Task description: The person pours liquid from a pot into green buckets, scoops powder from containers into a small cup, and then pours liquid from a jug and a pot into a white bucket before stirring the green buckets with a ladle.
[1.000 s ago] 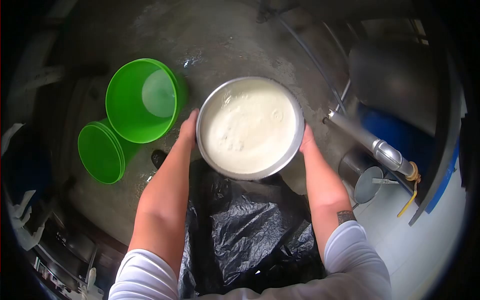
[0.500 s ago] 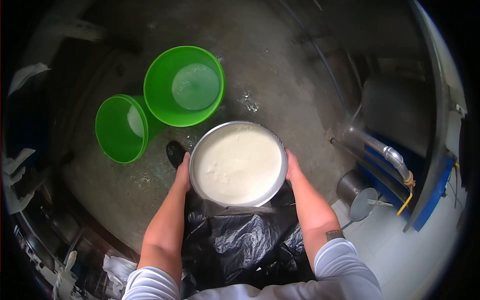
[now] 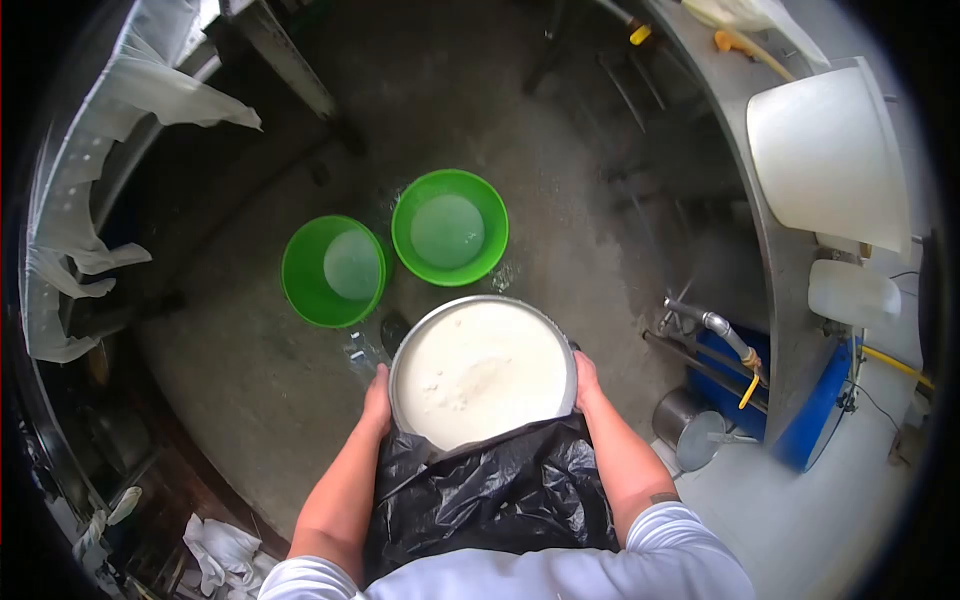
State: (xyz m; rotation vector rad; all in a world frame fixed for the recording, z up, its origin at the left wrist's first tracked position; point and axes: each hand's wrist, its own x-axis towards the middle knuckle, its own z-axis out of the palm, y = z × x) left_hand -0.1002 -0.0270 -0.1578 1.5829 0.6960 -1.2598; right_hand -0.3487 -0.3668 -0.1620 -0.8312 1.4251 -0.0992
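Observation:
A round metal basin [image 3: 482,374] filled with a creamy white, slightly lumpy mass is held up in front of my body. My left hand [image 3: 377,402] grips its left side, and my right hand [image 3: 586,382] grips the right side. The fingers are partly hidden under the basin. A black plastic apron [image 3: 490,490] covers my front and touches the near rim. Beyond the basin, two green buckets stand on the floor: the right bucket [image 3: 450,272] and the left bucket [image 3: 300,285] each hold some cloudy whitish liquid.
A metal pot [image 3: 680,425] and a pipe with a yellow-ended valve [image 3: 722,325] are at the right. Large white tub [image 3: 825,150] and a smaller white container [image 3: 853,293] sit on the right. Translucent plastic sheeting [image 3: 75,230] hangs at the left.
The view has lifted and widened, so the green buckets appear smaller and lower. The basin sits slightly lower and further right in view, still between both hands. The white tub has come into view.

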